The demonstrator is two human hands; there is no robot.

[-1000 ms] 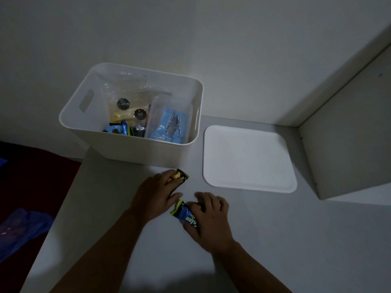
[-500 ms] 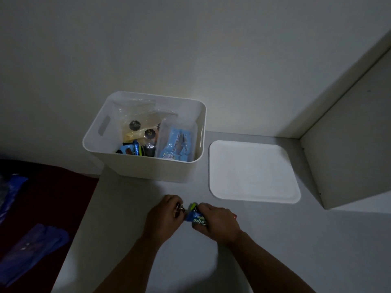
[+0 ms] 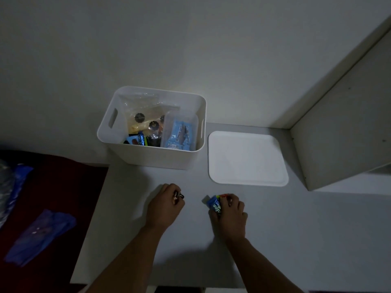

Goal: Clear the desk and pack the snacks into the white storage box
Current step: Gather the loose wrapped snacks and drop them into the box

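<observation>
the left hand (image 3: 165, 205) rests low on the desk (image 3: 296, 229) with its fingers curled round a small dark packet (image 3: 179, 196); only a shiny end of that packet pokes out past the knuckles, and what kind of snack it is cannot be told. the right hand (image 3: 229, 212) sits a little to the right of it, apart from the left, fingers curled over a blue packet (image 3: 214, 205) with pale lettering and a green and orange end. the blue packet sticks out on the thumb side, and whether it touches the desk cannot be told.

beyond the hands, at the back of the desk against the wall, stands the white box (image 3: 156, 157), open at the top, with a slot handle in each short side. inside it lie several snacks: a clear bag (image 3: 143, 115) with dark round pieces and something yellow near the back, a light blue pouch (image 3: 179, 136) leaning against the right side, and a small blue wrapper (image 3: 138, 139) near the front wall. just beside the box on its right, flat on the desk, lies the white lid (image 3: 247, 158).

further right a pale cabinet side (image 3: 342, 132) rises from the desk corner. off the left edge of the desk is a dark red surface (image 3: 63, 187), lower down, with a crumpled blue plastic bag (image 3: 40, 235) on it and more plastic at the far left.
</observation>
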